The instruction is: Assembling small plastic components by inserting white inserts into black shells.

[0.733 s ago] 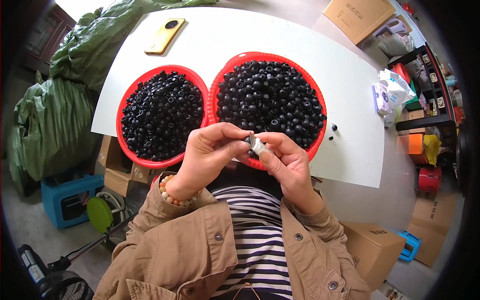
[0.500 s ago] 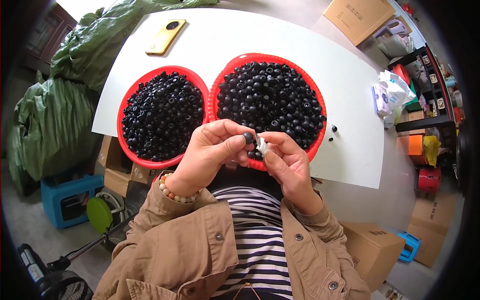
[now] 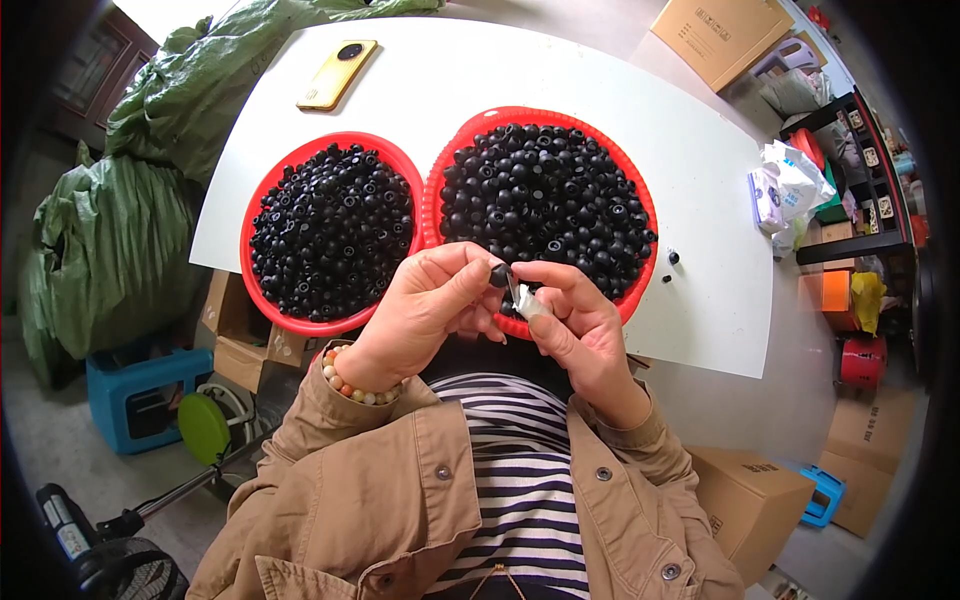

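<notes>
Two round red baskets sit side by side on a white table (image 3: 600, 90); the left basket (image 3: 262, 290) and the right basket (image 3: 640, 190) are both heaped with small black round parts. My left hand (image 3: 425, 305) pinches one black part (image 3: 498, 275) at its fingertips. My right hand (image 3: 575, 320) holds a small silvery tool (image 3: 522, 297) with its tip against that part. Both hands hover over the table's near edge, in front of the right basket.
A yellow phone (image 3: 337, 73) lies at the table's far left. Two loose black parts (image 3: 673, 258) lie right of the baskets. Green sacks (image 3: 110, 250) stand left, cardboard boxes (image 3: 745, 485) and a cluttered shelf (image 3: 850, 160) right, a blue crate (image 3: 135, 400) below left.
The black part has come up into view at my left fingertips, and the silvery tool in my right hand now meets it. The hands stay in the same place.
</notes>
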The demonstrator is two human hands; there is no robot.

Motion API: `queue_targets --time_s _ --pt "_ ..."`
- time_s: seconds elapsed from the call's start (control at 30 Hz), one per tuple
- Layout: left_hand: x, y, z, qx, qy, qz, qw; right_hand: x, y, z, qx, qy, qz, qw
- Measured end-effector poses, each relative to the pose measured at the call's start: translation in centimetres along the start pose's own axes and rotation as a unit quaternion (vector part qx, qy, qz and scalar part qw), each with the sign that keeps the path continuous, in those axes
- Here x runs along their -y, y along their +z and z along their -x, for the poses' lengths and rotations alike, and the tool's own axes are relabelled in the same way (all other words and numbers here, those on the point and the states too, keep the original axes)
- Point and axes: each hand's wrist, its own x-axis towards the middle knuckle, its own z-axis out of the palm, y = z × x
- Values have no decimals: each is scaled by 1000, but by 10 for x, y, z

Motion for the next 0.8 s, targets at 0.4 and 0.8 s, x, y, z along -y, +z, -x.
queue_targets --time_s 0.4,0.8 --pt "-3 2 0 2 -18 11 1000 2 -1 -1 35 0 -10 999" --pt "-1 -4 1 53 -51 45 996 5 -2 -3 70 10 -35 997"
